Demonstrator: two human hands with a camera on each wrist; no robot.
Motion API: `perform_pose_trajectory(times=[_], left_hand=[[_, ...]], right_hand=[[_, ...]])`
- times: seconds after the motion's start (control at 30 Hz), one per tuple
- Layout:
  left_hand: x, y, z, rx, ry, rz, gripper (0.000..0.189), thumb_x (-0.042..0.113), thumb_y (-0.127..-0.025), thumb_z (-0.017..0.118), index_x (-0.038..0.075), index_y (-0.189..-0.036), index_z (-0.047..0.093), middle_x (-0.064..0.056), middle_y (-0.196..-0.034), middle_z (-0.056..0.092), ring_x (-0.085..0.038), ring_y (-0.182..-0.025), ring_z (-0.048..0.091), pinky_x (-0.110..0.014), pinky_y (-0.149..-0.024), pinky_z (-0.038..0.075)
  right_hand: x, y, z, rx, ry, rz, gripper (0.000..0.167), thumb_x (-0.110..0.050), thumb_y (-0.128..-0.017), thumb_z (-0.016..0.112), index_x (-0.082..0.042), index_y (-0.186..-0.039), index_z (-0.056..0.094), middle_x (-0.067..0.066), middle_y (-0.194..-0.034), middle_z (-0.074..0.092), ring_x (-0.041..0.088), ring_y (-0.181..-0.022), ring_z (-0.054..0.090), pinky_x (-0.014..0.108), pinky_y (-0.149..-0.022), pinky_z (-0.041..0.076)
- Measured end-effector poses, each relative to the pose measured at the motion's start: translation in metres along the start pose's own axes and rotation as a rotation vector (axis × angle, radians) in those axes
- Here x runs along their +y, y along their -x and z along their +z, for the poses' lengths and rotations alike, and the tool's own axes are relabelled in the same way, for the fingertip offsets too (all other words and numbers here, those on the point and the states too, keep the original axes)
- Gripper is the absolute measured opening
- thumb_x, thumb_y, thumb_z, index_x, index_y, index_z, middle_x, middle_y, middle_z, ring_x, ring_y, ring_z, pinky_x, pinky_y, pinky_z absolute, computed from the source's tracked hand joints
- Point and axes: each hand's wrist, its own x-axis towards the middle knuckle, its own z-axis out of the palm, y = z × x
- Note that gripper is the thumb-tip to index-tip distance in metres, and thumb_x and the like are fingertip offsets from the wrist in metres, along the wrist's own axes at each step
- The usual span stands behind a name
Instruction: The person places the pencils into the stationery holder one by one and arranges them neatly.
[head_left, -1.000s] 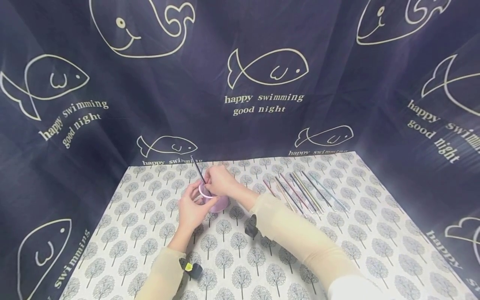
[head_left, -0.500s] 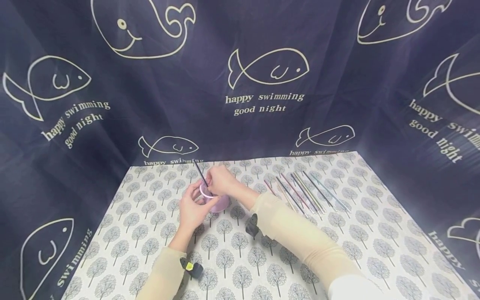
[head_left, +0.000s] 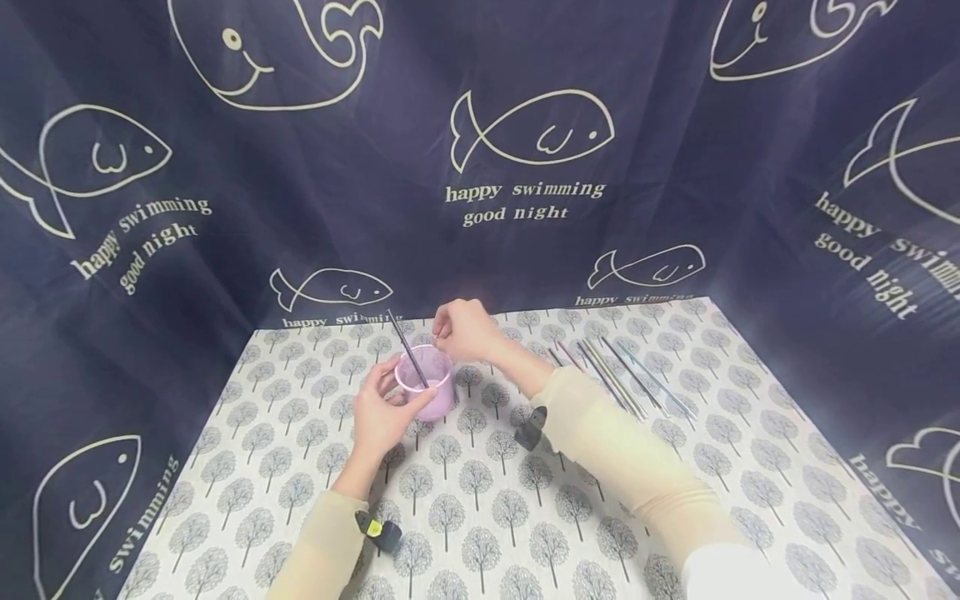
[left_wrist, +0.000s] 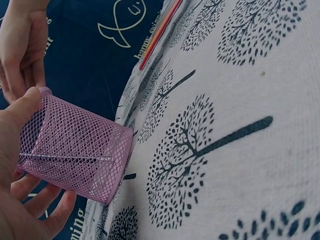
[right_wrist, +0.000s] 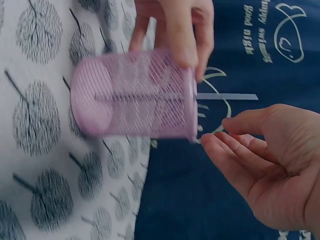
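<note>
My left hand [head_left: 381, 415] grips a pink mesh pen cup [head_left: 441, 402] that stands upright on the cloth, thumb on the near side and fingers round the left. One thin, straight, dark-grey stick [head_left: 408, 353] leans inside, its upper end well above the rim; in the right wrist view it looks pale. Just off the far right of the rim is my right hand [head_left: 468, 331]. In the right wrist view, the fingers of that hand [right_wrist: 280, 165] are loosely bent beside the cup's rim [right_wrist: 191, 107], with nothing between them.
Several thin sticks [head_left: 617, 379] of different colours lie side by side on the right, partly hidden by the right forearm. A white cloth [head_left: 480, 500] with grey trees covers the table. Dark blue curtains [head_left: 525, 258] hang behind and at both sides.
My right hand has come up out of the cup's mouth and moved away to the right, leaving the stick leaning inside. The left hand stays on the cup.
</note>
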Motion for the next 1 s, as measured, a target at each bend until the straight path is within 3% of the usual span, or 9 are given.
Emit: perform_pose_trajectory(times=[0.33, 0.47, 0.63, 0.87, 1.0], left_hand=[[0.001, -0.001, 0.001, -0.005, -0.008, -0.011, 0.08, 0.019, -0.076, 0.098, 0.005, -0.144, 0.059, -0.019, -0.146, 0.066, -0.04, -0.13, 0.069, -0.046, -0.103, 0.067], [0.002, -0.002, 0.0, 0.001, -0.013, -0.016, 0.082, 0.019, -0.075, 0.099, 0.005, -0.145, 0.058, -0.02, -0.145, 0.067, -0.041, -0.13, 0.068, -0.048, -0.102, 0.067], [0.003, -0.002, -0.001, 0.001, -0.01, -0.009, 0.081, 0.019, -0.076, 0.099, 0.004, -0.144, 0.058, -0.022, -0.144, 0.067, -0.043, -0.13, 0.068, -0.049, -0.101, 0.067], [0.003, -0.002, 0.0, -0.005, -0.012, -0.013, 0.081, 0.02, -0.075, 0.099, 0.004, -0.144, 0.058, -0.022, -0.143, 0.067, -0.042, -0.129, 0.069, -0.048, -0.102, 0.067], [0.003, -0.001, -0.001, -0.004, -0.026, -0.009, 0.081, 0.02, -0.075, 0.099, 0.003, -0.143, 0.059, -0.023, -0.141, 0.068, -0.041, -0.129, 0.069, -0.046, -0.101, 0.067]], right_hand=[[0.049, 0.024, -0.053, 0.075, 0.042, 0.052, 0.008, -0.013, -0.091, 0.075, -0.01, -0.098, 0.076, 0.006, -0.096, 0.082, 0.024, -0.088, 0.077, 0.041, -0.089, 0.068], [0.07, 0.037, -0.062, 0.099, 0.075, 0.058, 0.007, -0.012, -0.09, 0.074, -0.008, -0.095, 0.076, 0.008, -0.093, 0.082, 0.027, -0.088, 0.077, 0.045, -0.091, 0.067], [0.093, 0.052, -0.059, 0.067, 0.121, 0.077, 0.011, -0.012, -0.09, 0.074, -0.005, -0.098, 0.077, 0.01, -0.092, 0.082, 0.03, -0.088, 0.078, 0.048, -0.091, 0.068], [0.12, 0.071, -0.044, -0.008, 0.188, 0.107, 0.018, -0.012, -0.091, 0.072, 0.001, -0.103, 0.079, 0.013, -0.088, 0.08, 0.023, -0.075, 0.074, 0.041, -0.075, 0.07], [0.129, 0.08, -0.034, -0.037, 0.21, 0.131, 0.02, -0.009, -0.089, 0.073, 0.004, -0.104, 0.078, 0.018, -0.093, 0.08, 0.025, -0.076, 0.075, 0.039, -0.071, 0.07]])
